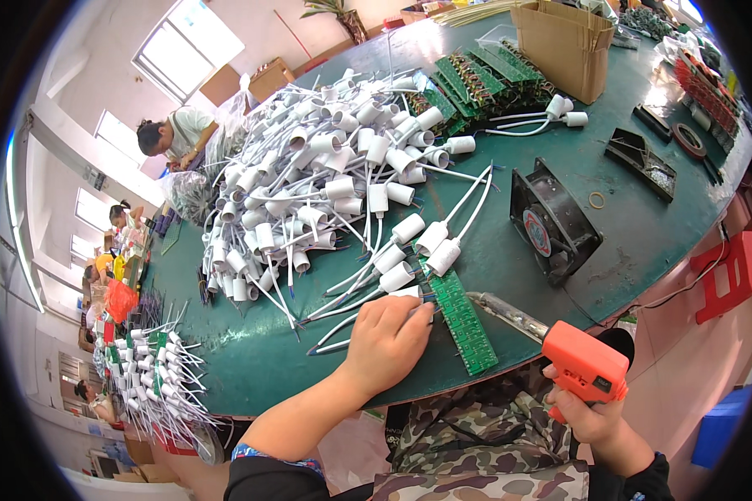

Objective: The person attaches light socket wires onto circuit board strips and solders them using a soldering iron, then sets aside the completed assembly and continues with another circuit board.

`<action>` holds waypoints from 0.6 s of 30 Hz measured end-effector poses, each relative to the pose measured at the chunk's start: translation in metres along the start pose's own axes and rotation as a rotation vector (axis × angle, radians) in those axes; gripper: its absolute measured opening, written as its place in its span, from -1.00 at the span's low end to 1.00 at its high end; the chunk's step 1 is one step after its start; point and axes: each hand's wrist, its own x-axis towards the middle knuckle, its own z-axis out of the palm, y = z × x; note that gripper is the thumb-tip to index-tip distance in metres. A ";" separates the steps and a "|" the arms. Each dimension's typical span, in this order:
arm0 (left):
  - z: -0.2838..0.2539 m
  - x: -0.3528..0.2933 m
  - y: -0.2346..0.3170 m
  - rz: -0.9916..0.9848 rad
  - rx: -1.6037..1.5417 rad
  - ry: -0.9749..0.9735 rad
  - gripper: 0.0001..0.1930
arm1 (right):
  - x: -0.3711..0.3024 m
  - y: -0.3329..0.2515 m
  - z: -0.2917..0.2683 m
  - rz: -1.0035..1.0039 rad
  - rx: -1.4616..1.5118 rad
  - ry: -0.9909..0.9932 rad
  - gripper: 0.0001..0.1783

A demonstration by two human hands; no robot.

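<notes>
My left hand (388,341) is closed at the left side of a long green circuit board (459,321). Its fingers pinch a white cylindrical cap (407,292) with wires, partly hidden behind the knuckles. More white wired caps (397,276) lie just beyond that hand, and two others (443,255) rest at the board's far end. My right hand (591,417) grips a red soldering gun (585,362) by its handle. The gun's metal tip (475,297) points left, close to the board's right edge; whether it touches cannot be made out.
A big heap of white wired caps (309,167) covers the table's (551,309) middle left. Stacked green boards (485,79) and a cardboard box (564,50) stand behind. A black fan (551,221), black tray (641,163) and tape roll (689,141) lie right. Other people (180,138) sit left.
</notes>
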 end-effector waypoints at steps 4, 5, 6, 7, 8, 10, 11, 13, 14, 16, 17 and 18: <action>-0.012 -0.009 -0.006 -0.055 0.029 -0.081 -0.58 | -0.004 -0.002 -0.004 0.022 -0.002 0.037 -0.58; -0.014 -0.007 -0.006 -0.055 0.035 -0.078 -0.58 | -0.005 -0.001 -0.004 0.017 -0.001 0.034 -0.58; -0.016 -0.003 -0.006 -0.038 0.030 -0.115 -0.59 | -0.005 -0.001 -0.005 0.000 0.032 0.045 -0.58; -0.018 0.001 -0.005 -0.020 0.026 -0.151 -0.60 | -0.004 -0.001 -0.005 -0.017 0.065 0.058 -0.58; -0.021 0.005 -0.005 -0.020 0.026 -0.146 -0.60 | -0.003 -0.005 -0.005 -0.021 0.062 0.056 -0.58; -0.029 0.013 -0.001 0.056 0.150 -0.249 -0.66 | 0.001 -0.016 -0.002 -0.014 0.089 0.085 -0.57; -0.033 0.018 0.000 0.054 0.153 -0.244 -0.66 | 0.001 -0.016 -0.001 -0.018 0.087 0.081 -0.57; -0.039 0.033 0.004 0.165 0.254 -0.307 -0.71 | -0.001 -0.016 -0.001 -0.017 0.120 0.151 -0.59; -0.042 0.041 0.006 0.164 0.255 -0.298 -0.71 | -0.001 -0.015 -0.001 -0.023 0.114 0.148 -0.59; -0.044 0.057 0.009 0.324 0.311 -0.310 -0.73 | -0.001 -0.011 -0.002 -0.096 0.072 0.202 -0.60; -0.038 0.059 0.006 0.346 0.293 -0.329 -0.73 | -0.002 -0.013 -0.002 -0.104 0.071 0.197 -0.60; -0.033 0.061 0.003 0.343 0.299 -0.323 -0.73 | -0.002 -0.016 -0.001 -0.057 0.076 0.215 -0.59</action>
